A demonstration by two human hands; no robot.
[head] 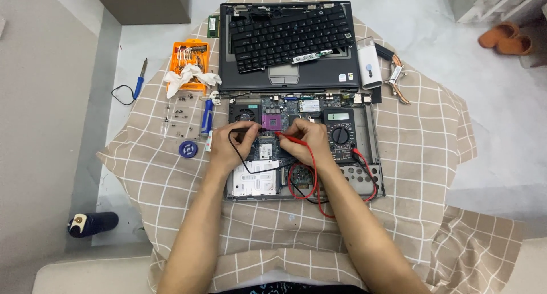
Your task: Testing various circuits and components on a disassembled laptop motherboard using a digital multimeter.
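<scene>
The opened laptop base (302, 151), its circuit board bare, lies in the middle of a checked beige cloth (416, 157), and both hands work over the board. The left hand (231, 146) has its fingers pinched on a black probe (242, 133) whose thin black lead (250, 168) loops down across the board. The right hand (305, 140) has its fingers pinched on a red probe (288, 138), tip pointing left toward the purple processor socket (270, 122) just above the two hands. Just right of the right hand a black multimeter (340, 133) rests on the base, with red leads (307, 186) curling from it over the lower edge of the frame. Behind the base sits the laptop's upper shell (288, 72) with a loose black keyboard (290, 35) lying tilted on it. To the left on the cloth are an orange bit case (191, 57) with a crumpled white tissue (191, 76) on it, a blue screwdriver (207, 118), scattered small screws (176, 114) and a round blue disc (188, 149). A soldering iron (139, 80) lies off the cloth's edge, and a dark bottle (94, 224) rests lower left.
</scene>
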